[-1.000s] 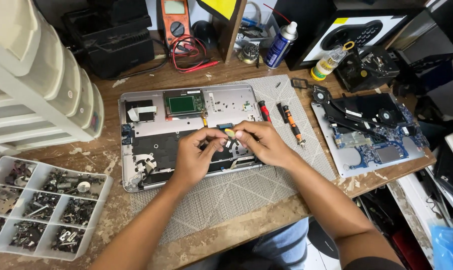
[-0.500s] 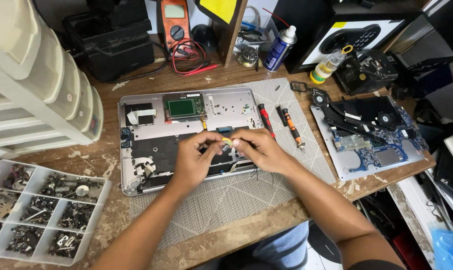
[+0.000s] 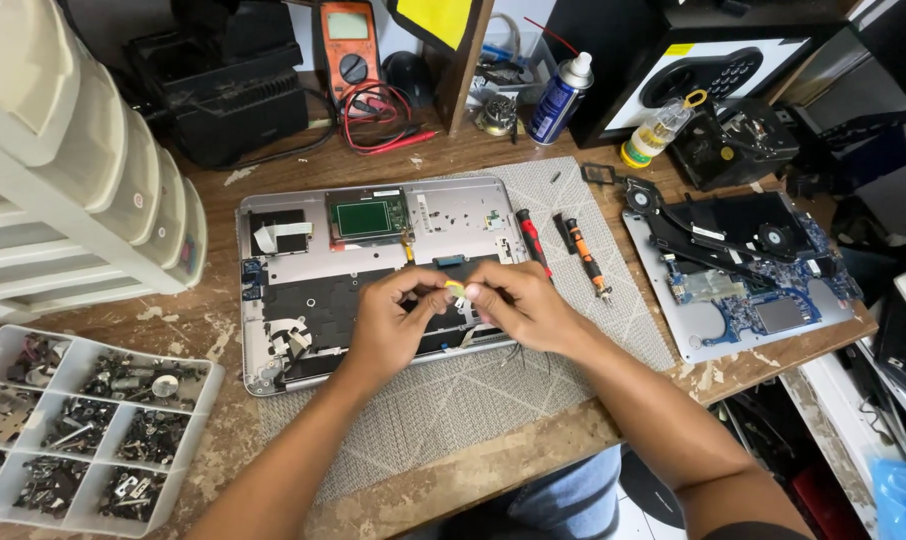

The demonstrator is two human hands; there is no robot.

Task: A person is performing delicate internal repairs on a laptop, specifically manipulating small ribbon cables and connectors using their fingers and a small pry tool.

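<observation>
Head view. Opened laptop base (image 3: 373, 280) flat on grey ribbed mat (image 3: 453, 400), inner side up — likely so parts stay put and small bits stay visible against the weave.

Left hand (image 3: 393, 325) and right hand (image 3: 518, 305) meeting over the base's middle, both pinching a small yellow strip (image 3: 456, 290): thumb and forefinger of each pressed together on its ends, other fingers curled under. Strip between the two sets of fingertips, just above the black inner sheet; attachment to the base — cannot tell.

Red-handled screwdriver (image 3: 531, 240) and orange-handled screwdriver (image 3: 585, 258) just right of the base, near the right hand. Compartment tray of small hardware (image 3: 73, 430) well to the left. Second board with fans (image 3: 743, 270) at right, apart from the hands.
</observation>
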